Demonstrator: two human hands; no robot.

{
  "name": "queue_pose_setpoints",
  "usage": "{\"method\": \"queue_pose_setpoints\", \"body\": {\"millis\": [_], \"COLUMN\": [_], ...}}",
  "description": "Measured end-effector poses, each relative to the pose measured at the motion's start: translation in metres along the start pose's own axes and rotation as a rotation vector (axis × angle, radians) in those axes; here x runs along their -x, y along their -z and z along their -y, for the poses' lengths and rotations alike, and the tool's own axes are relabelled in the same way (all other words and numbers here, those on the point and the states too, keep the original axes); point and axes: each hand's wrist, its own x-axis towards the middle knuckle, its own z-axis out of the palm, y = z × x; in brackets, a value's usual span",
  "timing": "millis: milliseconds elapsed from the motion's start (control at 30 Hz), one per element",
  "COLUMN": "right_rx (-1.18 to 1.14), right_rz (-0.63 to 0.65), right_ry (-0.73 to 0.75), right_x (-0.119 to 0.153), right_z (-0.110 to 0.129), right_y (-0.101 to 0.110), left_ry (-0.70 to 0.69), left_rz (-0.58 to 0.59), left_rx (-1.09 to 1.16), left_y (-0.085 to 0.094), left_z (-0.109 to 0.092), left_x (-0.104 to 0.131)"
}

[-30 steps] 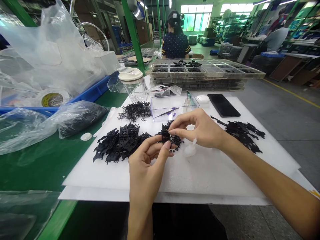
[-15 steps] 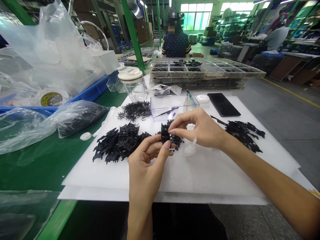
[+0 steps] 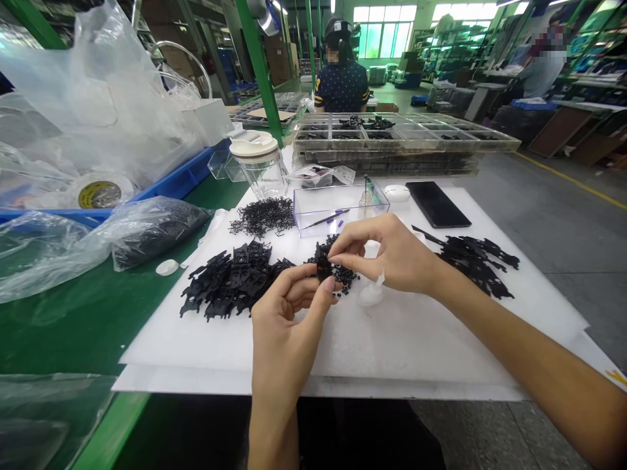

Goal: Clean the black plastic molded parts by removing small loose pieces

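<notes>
Between the thumb and fingers of my left hand (image 3: 289,320) a small black plastic part (image 3: 323,266) is gripped, raised above the white board (image 3: 386,349). My right hand (image 3: 392,254) pinches at the part's right edge; anything tiny between those fingertips is too small to make out. Behind the hands lies a heap of tiny black pieces (image 3: 347,277). Flat black parts (image 3: 228,281) are piled to the left, and thin black pieces (image 3: 262,217) beyond them. More flat black parts (image 3: 477,261) rest on the right.
A clear box (image 3: 318,209) with tweezers, a lidded cup (image 3: 259,163), a black phone (image 3: 437,204) and a white case (image 3: 396,193) stand behind the piles. Compartment trays (image 3: 406,140) are stacked farther back. A blue bin (image 3: 181,179) is at left; a person (image 3: 341,81) sits beyond.
The black part in my left hand has tilted slightly, and its face looks darker. Both hands have otherwise barely moved. The person beyond the trays has shifted a little left.
</notes>
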Motion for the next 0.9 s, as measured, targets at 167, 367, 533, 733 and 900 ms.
{"method": "queue_pose_setpoints", "body": {"millis": [167,367,533,733,900], "right_rx": [-0.002,-0.030,-0.060,-0.065,-0.103], "right_rz": [0.011,0.035,0.058,0.044,0.031], "right_ry": [-0.001,-0.023,-0.061,-0.054,-0.002], "right_x": [0.0004,0.0001,-0.0017,-0.0025,-0.0027], "right_z": [-0.0002,0.0008,0.0012,0.0011,-0.0031], "right_y": [0.0000,0.0001,-0.0034,-0.0067,-0.0089], "left_ry": [-0.015,-0.029,-0.020,-0.007,-0.018], "left_rz": [0.009,-0.002,-0.013,-0.010,-0.012], "left_rx": [0.016,0.000,0.012,0.039,0.060], "left_y": [-0.0010,-0.0011,-0.0027,-0.0022,-0.0016], "left_z": [-0.0002,-0.0015,-0.0008,-0.0032,-0.0035], "left_x": [-0.0005,0.0013,0.0029,0.0029,0.0019]}}
